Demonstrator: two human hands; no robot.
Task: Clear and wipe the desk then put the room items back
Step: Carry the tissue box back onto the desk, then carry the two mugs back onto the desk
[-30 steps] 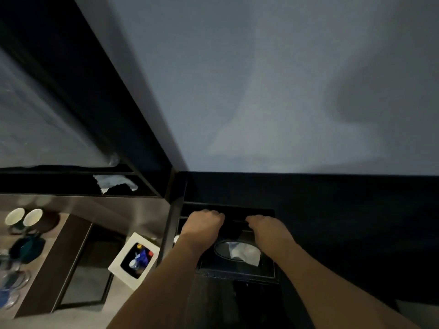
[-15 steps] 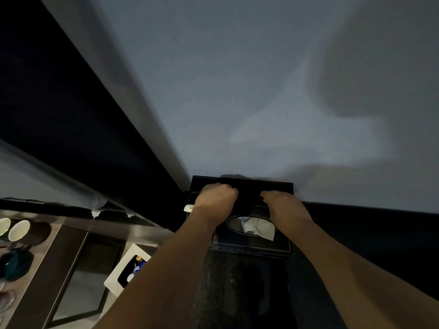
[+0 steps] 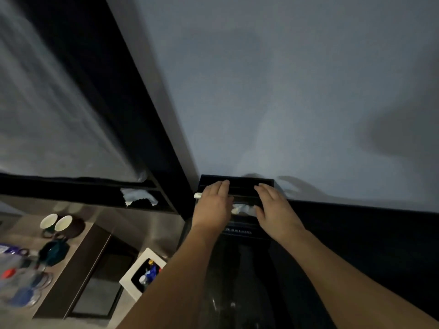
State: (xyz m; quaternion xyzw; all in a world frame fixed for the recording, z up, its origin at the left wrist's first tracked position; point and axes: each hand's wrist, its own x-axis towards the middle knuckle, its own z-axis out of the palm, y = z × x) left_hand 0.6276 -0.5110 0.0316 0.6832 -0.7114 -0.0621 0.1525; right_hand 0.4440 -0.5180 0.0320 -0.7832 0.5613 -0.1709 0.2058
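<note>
Left of both hands, two mugs [image 3: 56, 223] lie beside a teal teapot [image 3: 53, 251] on a lower counter [image 3: 78, 262]; blurred bottles [image 3: 16, 281] sit nearer the frame edge. Nearer the left forearm, a white bin [image 3: 129, 279] holds colourful litter. A pale cloth [image 3: 137, 197] lies on a dark ledge left of the left hand. Nothing stands between the hands and the box.

The tissue box [image 3: 237, 184] is black and rectangular, set on the dark desk [image 3: 356, 233] against the grey wall [image 3: 285, 91]. A white tissue [image 3: 242, 208] shows between the hands.

The left hand [image 3: 212, 206] and right hand [image 3: 273, 207] lie flat on the box top, fingers straight and together, gripping nothing.

A small white object [image 3: 197, 195] projects just left of the left hand; its identity cannot be determined. Lettering on the box front is illegible. The box opening is mostly covered by the hands.
</note>
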